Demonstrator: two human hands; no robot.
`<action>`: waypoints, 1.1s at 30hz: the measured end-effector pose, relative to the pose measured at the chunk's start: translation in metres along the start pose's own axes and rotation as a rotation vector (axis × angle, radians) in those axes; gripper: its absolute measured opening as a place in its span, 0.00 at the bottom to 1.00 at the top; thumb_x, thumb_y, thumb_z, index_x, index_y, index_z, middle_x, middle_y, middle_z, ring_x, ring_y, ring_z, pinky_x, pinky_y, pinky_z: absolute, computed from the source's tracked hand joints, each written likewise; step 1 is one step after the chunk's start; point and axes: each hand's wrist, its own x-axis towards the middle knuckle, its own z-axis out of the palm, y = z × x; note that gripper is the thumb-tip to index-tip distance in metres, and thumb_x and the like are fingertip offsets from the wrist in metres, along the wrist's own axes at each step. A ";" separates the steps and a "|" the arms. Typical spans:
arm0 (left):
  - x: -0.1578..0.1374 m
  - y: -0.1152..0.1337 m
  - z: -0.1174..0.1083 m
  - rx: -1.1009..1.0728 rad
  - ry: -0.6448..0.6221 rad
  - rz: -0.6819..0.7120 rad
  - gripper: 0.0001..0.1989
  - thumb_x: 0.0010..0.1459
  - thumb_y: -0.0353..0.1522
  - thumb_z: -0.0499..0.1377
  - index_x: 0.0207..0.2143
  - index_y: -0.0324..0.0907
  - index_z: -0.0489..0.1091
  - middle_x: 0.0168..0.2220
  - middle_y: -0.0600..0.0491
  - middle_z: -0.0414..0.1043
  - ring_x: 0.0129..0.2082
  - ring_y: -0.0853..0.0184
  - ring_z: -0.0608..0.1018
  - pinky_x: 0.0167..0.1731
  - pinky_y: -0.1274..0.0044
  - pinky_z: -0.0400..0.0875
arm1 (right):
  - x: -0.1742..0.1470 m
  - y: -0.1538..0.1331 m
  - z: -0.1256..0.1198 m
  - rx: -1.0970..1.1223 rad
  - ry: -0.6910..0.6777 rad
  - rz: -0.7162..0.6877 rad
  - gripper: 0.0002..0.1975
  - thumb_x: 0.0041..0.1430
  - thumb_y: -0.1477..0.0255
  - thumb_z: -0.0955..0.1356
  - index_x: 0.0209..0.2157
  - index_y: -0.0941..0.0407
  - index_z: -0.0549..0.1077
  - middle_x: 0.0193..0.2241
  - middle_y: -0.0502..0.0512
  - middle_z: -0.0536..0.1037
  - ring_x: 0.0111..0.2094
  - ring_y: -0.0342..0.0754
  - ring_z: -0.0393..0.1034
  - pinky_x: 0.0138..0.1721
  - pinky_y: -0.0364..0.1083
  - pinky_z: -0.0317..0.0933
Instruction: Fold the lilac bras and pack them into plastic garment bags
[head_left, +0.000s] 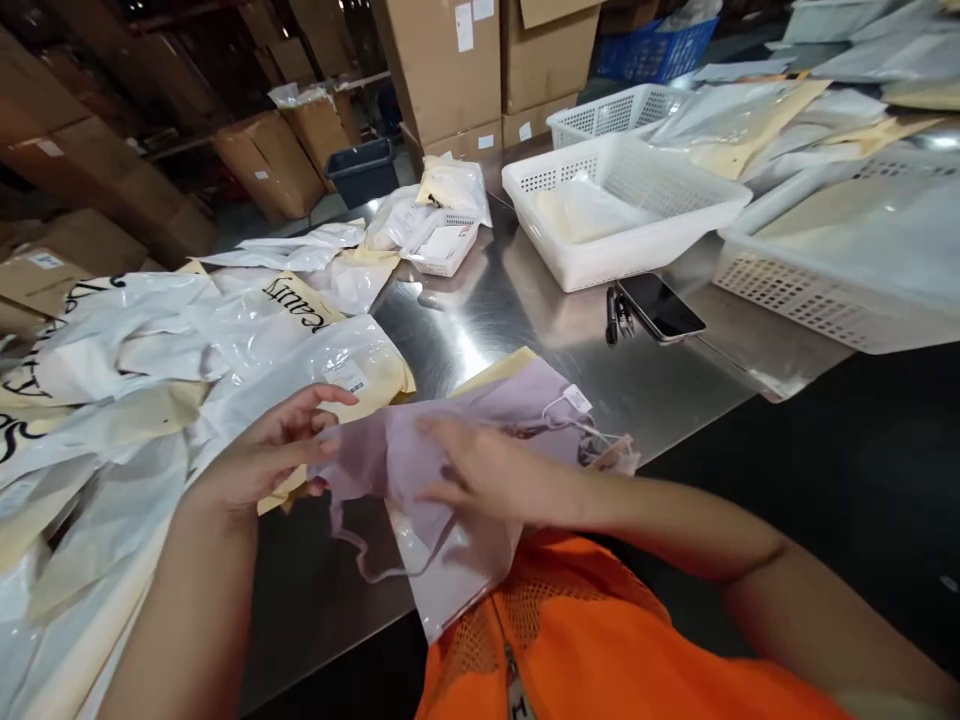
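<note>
A lilac garment (420,450) with thin straps lies across a clear plastic bag (442,590) at the table's near edge. My left hand (277,450) pinches the garment's left end between thumb and fingers, and a loose strap dangles below. My right hand (480,465), smeared a little by motion, rests over the middle of the fabric with its fingers apart. A white tag (577,399) hangs on a string at the garment's right side, beside a bunched pinkish piece (616,456). Yellow-backed packaging shows behind the garment.
Plastic-bagged packages (225,340) are heaped on the left. On the metal table (480,320) stand a small white basket (442,248) and larger white baskets (577,265). A phone (660,305) lies beside black pens (613,315). Cardboard boxes (442,80) are stacked behind.
</note>
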 end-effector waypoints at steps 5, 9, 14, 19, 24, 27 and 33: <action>0.023 0.009 0.032 -0.060 -0.179 0.114 0.23 0.49 0.34 0.68 0.48 0.48 0.65 0.23 0.61 0.67 0.19 0.70 0.72 0.20 0.78 0.72 | -0.047 -0.010 0.056 0.222 -0.132 -0.321 0.26 0.65 0.68 0.66 0.62 0.61 0.61 0.63 0.63 0.63 0.62 0.52 0.59 0.62 0.48 0.57; 0.044 0.011 0.062 0.095 -0.332 0.201 0.24 0.55 0.35 0.64 0.53 0.49 0.64 0.30 0.57 0.74 0.28 0.66 0.79 0.29 0.77 0.74 | -0.086 0.009 0.065 0.309 -0.096 -0.141 0.15 0.67 0.71 0.64 0.53 0.57 0.72 0.52 0.61 0.74 0.50 0.49 0.71 0.51 0.46 0.66; 0.066 0.005 0.083 0.320 -0.307 0.284 0.32 0.57 0.43 0.63 0.61 0.49 0.60 0.50 0.45 0.75 0.49 0.57 0.78 0.48 0.68 0.74 | -0.108 0.018 0.074 0.322 0.178 0.046 0.10 0.66 0.72 0.63 0.43 0.56 0.75 0.38 0.58 0.78 0.39 0.48 0.74 0.40 0.45 0.69; 0.077 -0.022 0.063 0.368 -0.017 0.319 0.26 0.59 0.47 0.59 0.56 0.46 0.66 0.53 0.45 0.73 0.53 0.56 0.75 0.54 0.64 0.70 | -0.107 0.018 0.080 0.181 0.405 0.078 0.12 0.65 0.75 0.63 0.49 0.55 0.72 0.43 0.59 0.77 0.45 0.50 0.73 0.44 0.49 0.71; 0.063 -0.053 0.054 0.448 0.223 0.342 0.20 0.60 0.45 0.57 0.49 0.43 0.72 0.51 0.48 0.75 0.51 0.58 0.76 0.53 0.68 0.70 | -0.061 0.047 0.077 -0.299 0.284 -0.132 0.24 0.66 0.80 0.60 0.63 0.59 0.59 0.61 0.68 0.64 0.65 0.62 0.53 0.61 0.66 0.55; 0.031 -0.070 0.071 0.510 0.439 0.395 0.14 0.61 0.42 0.56 0.43 0.45 0.73 0.44 0.50 0.78 0.46 0.59 0.78 0.48 0.68 0.72 | -0.027 0.057 0.063 -0.368 0.151 -0.129 0.28 0.63 0.81 0.61 0.64 0.58 0.58 0.66 0.69 0.55 0.67 0.69 0.44 0.61 0.74 0.46; -0.036 -0.112 0.109 0.819 0.440 0.751 0.08 0.61 0.29 0.56 0.41 0.50 0.69 0.34 0.50 0.76 0.36 0.60 0.77 0.37 0.67 0.71 | -0.044 0.030 0.034 0.543 0.128 0.193 0.12 0.54 0.72 0.66 0.42 0.51 0.74 0.44 0.53 0.78 0.47 0.57 0.72 0.49 0.58 0.69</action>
